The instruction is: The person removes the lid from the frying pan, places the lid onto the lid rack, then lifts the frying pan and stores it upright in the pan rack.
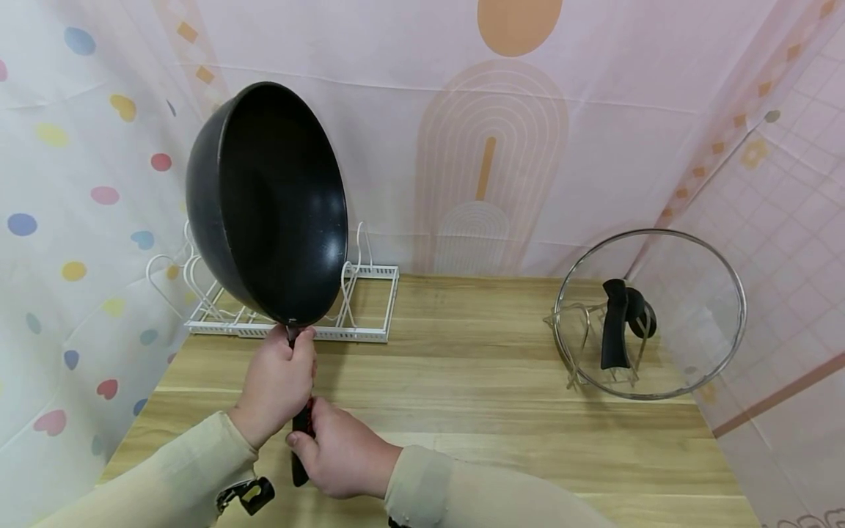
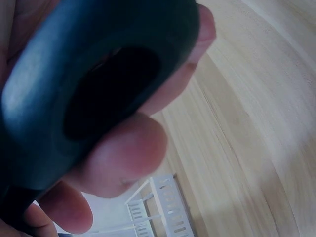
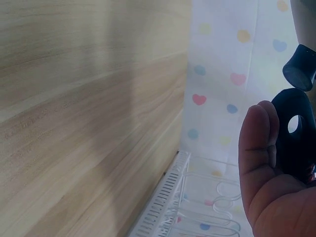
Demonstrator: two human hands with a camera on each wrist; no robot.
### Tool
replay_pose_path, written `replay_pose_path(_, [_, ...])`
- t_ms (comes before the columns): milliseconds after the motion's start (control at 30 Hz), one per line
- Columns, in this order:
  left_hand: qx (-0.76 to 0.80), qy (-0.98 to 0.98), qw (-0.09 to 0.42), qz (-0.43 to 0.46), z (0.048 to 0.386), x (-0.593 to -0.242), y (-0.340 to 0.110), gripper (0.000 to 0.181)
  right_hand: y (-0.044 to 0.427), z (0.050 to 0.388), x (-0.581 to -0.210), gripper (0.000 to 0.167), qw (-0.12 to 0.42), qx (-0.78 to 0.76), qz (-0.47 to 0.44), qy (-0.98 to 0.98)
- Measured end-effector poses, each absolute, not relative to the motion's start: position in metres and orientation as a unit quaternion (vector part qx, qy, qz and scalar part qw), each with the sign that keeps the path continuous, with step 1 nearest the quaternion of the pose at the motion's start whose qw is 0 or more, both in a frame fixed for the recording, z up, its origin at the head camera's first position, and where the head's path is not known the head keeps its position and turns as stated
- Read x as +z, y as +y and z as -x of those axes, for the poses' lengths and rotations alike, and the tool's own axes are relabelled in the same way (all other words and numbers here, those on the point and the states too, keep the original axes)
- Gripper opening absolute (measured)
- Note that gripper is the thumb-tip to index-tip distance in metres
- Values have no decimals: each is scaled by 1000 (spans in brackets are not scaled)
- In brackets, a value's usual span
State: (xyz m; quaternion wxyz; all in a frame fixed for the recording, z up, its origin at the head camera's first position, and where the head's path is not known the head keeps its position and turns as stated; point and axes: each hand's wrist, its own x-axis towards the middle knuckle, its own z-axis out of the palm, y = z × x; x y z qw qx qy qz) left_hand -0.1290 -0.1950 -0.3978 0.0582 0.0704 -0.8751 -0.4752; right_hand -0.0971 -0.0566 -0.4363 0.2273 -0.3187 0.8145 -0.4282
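Observation:
A black wok [image 1: 277,198] is held tilted up on its side above the white wire rack [image 1: 389,308], its dark inside facing right. Just below the pan, my left hand [image 1: 277,378] grips the upper part of the handle. Lower down, my right hand [image 1: 350,451] holds the same black handle [image 1: 300,469] near its end, the thumb lying across it. Fingers wrap the handle [image 2: 34,98] close up in the left wrist view. The handle's end with its hole shows beside the curled right hand [image 3: 261,163] in the right wrist view. The pan hides part of the rack.
On the right, a glass lid [image 1: 700,315] with a black handle leans on a small wire stand [image 1: 574,359] on the wooden table [image 1: 475,411]. A patterned curtain [image 1: 627,147] hangs behind and at both sides.

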Motion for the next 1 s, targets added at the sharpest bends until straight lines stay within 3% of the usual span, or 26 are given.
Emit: replay_pose_path(1000, [-457, -885, 57, -62, 131, -413, -199, 29, -65, 94, -450, 23, 228, -428, 294, 824])
